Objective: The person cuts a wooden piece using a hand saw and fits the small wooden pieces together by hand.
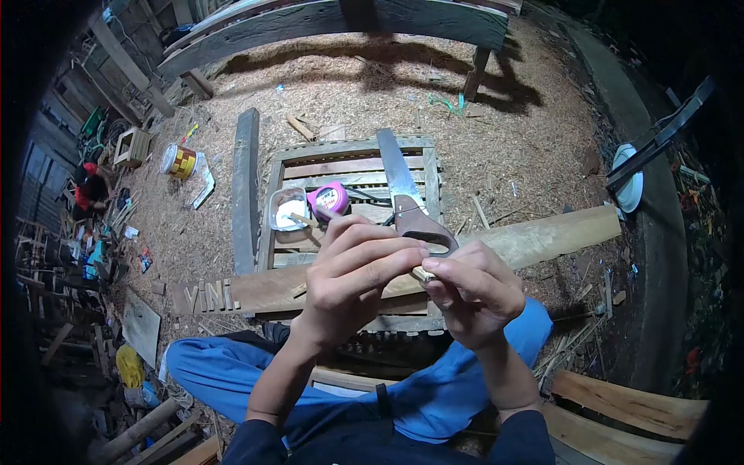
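Note:
In front of my chest, my left hand [358,267] and my right hand [474,293] meet, fingers closed on a small pale piece of wood [422,273]. My fingers cover most of the piece. Beneath them a long wooden board [554,234] lies across a slatted wooden stand [333,167]; raised wooden letters [208,297] reading "VINI" sit on its left end. A handsaw [399,172] lies behind my hands, its handle toward me. Left of it are a pink tape measure [332,198] and a clear tub [280,209] of white paste with a thin stick in it.
A dark plank [246,178] stretches along the stand's left side. Beyond are a yellow-labelled bucket [180,161] and a heavy wooden bench [333,31]. Another person [89,190] is at far left. Sawdust covers the ground; cut timber [620,399] lies at lower right.

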A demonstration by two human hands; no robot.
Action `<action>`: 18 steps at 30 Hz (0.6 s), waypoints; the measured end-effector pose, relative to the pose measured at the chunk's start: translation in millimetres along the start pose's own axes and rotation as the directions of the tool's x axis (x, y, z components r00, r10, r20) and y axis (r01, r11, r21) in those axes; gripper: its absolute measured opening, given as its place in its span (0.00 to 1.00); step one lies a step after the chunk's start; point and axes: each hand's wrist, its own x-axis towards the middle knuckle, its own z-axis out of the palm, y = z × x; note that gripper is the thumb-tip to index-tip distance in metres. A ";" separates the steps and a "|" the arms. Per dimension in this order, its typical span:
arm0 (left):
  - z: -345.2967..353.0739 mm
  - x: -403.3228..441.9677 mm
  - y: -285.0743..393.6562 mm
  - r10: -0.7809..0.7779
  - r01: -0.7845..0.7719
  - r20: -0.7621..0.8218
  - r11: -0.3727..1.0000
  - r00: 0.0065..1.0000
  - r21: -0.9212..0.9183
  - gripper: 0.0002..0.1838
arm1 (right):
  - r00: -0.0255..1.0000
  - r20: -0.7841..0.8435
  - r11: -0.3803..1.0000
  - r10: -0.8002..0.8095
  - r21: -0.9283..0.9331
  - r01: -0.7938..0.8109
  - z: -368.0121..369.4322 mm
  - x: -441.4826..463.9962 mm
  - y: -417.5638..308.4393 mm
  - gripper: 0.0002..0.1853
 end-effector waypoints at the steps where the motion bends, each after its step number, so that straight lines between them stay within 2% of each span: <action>1: 0.5 1.5 0.0 0.011 -0.011 -0.015 1.000 1.000 0.007 0.15 | 1.000 -0.006 1.000 -0.020 0.021 0.021 0.2 1.0 0.5 0.15; 5: 2.2 5.0 0.4 0.012 -0.012 -0.014 1.000 1.000 0.017 0.16 | 0.998 -0.024 0.997 -0.066 0.033 0.066 1.6 2.0 0.8 0.15; 9: 7.2 8.2 4.8 -0.005 0.003 -0.046 0.999 0.999 -0.041 0.19 | 0.998 -0.056 1.000 -0.021 0.020 0.022 1.4 0.3 0.4 0.15; 11: 7.2 9.7 5.8 -0.009 0.008 -0.040 0.999 0.999 -0.046 0.21 | 0.992 -0.077 0.989 0.104 0.112 -0.095 1.1 -0.2 -0.4 0.14; 12: 7.1 10.3 5.9 -0.009 0.007 -0.040 0.999 0.999 -0.048 0.21 | 0.991 -0.078 0.989 0.105 0.110 -0.096 1.3 -0.9 -0.2 0.14; 14: 7.0 11.7 6.7 -0.019 0.019 -0.008 0.998 1.000 -0.051 0.22 | 0.967 -0.142 0.955 0.210 0.242 -0.172 2.3 -4.8 1.9 0.12; 16: 11.3 17.1 8.4 -0.011 0.008 -0.030 0.997 0.999 -0.077 0.24 | 0.963 -0.141 0.942 0.231 0.281 -0.185 1.6 -8.5 2.6 0.12; 18: 15.3 21.5 8.1 -0.003 0.000 -0.046 0.996 0.999 -0.087 0.23 | 0.932 -0.176 0.908 0.316 0.342 -0.243 2.4 -7.2 -0.6 0.14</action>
